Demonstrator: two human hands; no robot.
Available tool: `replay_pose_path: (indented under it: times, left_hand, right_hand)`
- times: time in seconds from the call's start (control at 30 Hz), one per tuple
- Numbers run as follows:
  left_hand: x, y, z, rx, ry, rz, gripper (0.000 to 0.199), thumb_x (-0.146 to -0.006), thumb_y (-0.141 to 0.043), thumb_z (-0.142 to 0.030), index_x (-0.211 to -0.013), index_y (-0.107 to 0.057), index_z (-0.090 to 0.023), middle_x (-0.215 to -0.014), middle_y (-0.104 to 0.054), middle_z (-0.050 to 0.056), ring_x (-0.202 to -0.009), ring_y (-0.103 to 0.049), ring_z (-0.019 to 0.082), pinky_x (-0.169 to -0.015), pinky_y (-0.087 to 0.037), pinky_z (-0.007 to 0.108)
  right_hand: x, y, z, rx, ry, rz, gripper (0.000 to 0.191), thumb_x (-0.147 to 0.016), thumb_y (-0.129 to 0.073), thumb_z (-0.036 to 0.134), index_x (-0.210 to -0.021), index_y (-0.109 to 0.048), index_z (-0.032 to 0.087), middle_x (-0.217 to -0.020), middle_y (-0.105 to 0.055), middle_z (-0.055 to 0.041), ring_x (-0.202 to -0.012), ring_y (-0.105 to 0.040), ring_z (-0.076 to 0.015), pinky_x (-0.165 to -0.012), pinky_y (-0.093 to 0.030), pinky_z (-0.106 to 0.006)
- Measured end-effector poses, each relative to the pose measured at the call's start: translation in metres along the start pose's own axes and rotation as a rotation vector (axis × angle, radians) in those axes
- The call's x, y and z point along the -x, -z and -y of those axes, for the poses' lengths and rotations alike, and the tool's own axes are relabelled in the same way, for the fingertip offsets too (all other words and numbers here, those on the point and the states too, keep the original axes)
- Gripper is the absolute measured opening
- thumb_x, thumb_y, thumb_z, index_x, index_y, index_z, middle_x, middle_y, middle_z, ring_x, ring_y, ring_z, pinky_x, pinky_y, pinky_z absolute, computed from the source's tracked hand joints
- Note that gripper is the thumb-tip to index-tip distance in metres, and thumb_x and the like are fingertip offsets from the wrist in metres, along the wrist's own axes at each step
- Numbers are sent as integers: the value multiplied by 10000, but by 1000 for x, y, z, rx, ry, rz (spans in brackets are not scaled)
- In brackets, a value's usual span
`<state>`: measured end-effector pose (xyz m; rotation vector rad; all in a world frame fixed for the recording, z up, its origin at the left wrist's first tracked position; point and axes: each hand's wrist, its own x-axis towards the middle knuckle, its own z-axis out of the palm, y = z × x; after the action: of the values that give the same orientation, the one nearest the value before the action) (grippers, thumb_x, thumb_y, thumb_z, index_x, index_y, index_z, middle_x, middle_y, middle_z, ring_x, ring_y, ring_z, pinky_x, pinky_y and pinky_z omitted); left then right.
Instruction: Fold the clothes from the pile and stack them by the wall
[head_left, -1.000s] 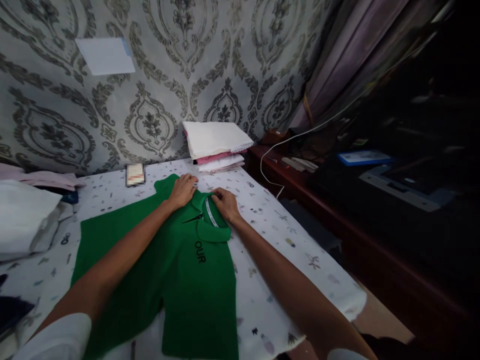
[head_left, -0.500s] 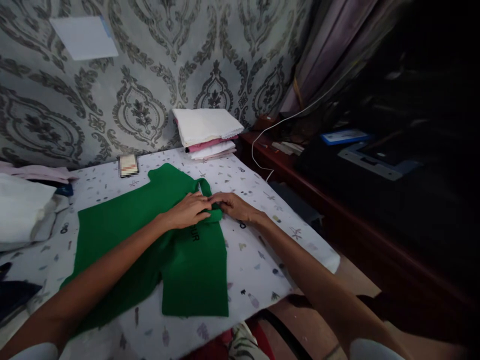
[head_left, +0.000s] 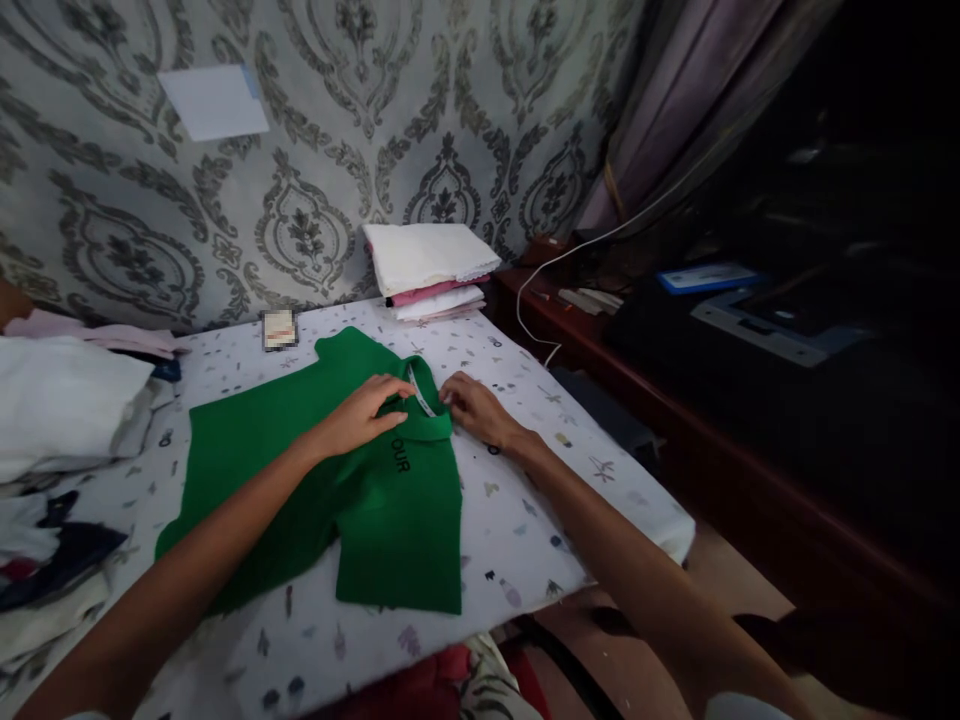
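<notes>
A green polo shirt [head_left: 262,430] lies spread on a white patterned cloth, its collar pointing right and one short sleeve toward me. Dark letters show on its chest below the collar, and a pale strip lines the inside of the neck. My left hand [head_left: 366,414] rests over the shirt's front beside the collar opening, thumb and fingers apart and holding nothing. At the collar's right edge, my right hand [head_left: 476,410] has its fingers curled and pinched against the fabric. My left forearm hides part of the shirt's lower body.
Folded clothes [head_left: 431,255] are stacked at the back by the patterned wall. A small card-like item [head_left: 280,330] lies left of them. Heaped garments [head_left: 67,410] cover the left side. A dark red wooden surface [head_left: 600,350] with a white cable [head_left: 525,290] runs along the right.
My hands have moved apart from each other at the collar. The collar now sits more open, showing its inner strip and more lettering. The view has shifted slightly left.
</notes>
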<state>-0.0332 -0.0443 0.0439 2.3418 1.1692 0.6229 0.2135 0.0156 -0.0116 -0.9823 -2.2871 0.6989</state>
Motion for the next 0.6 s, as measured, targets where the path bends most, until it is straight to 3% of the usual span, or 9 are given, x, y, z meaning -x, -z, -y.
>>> replay_pose_path:
  times: [0.1, 0.17, 0.23, 0.3, 0.4, 0.47, 0.6]
  left_hand:
    - [49, 24, -1, -111, 170, -100, 306, -960, -448, -407, -1179, -562, -227, -1186, -623, 81, -1078, -582, 237, -914, -479, 389]
    - [94, 41, 9, -215, 345, -166, 333, -940, -430, -457, -1131, -567, -221, -1146, -626, 80, -1059, -598, 249, -907, -483, 393]
    - [145, 53, 22, -301, 547, -226, 364, -891, -427, -506, -1044, -563, -206, -1070, -635, 87, -1001, -622, 261, -864, -493, 392]
    - [193, 59, 33, -344, 731, -274, 391, -838, -416, -547, -972, -543, -202, -985, -643, 90, -920, -639, 267, -800, -497, 383]
    - [246, 53, 32, -368, 919, -301, 450, -814, -400, -615, -972, -526, -213, -835, -643, 57, -811, -645, 263, -706, -476, 353]
    - [265, 43, 19, -374, 1006, -312, 490, -829, -390, -656, -1005, -529, -220, -765, -632, 34, -752, -644, 259, -653, -449, 336]
    - [276, 21, -13, -329, 1094, -328, 531, -839, -408, -681, -1106, -529, -238, -706, -620, 9, -684, -645, 261, -603, -417, 329]
  right_hand:
    - [21, 6, 15, 58, -62, -47, 268, -826, -478, 96, -1030, -599, 222, -1055, -589, -52, -778, -566, -148, -729, -441, -292]
    - [43, 4, 30, 109, -168, -71, 121, -909, -497, 239, -958, -606, 220, -929, -623, -41, -786, -590, -178, -718, -445, -308]
    - [69, -6, 48, 184, -242, -77, 254, -950, -496, 426, -834, -589, 220, -792, -621, -31, -739, -593, -196, -685, -437, -323]
    - [94, -23, 68, 261, -217, -85, 347, -934, -509, 528, -787, -572, 219, -790, -623, -44, -738, -598, -210, -685, -436, -342]
    - [118, -53, 93, 349, -178, -146, 335, -887, -570, 527, -753, -561, 220, -806, -622, -66, -767, -599, -238, -708, -442, -370]
    - [124, -64, 104, 293, -180, -169, 307, -876, -572, 463, -690, -533, 223, -792, -622, -67, -763, -594, -235, -699, -441, -363]
    - [123, -53, 120, -160, -384, -177, 324, -849, -588, 487, -670, -517, 227, -646, -578, -15, -602, -539, -177, -572, -427, -303]
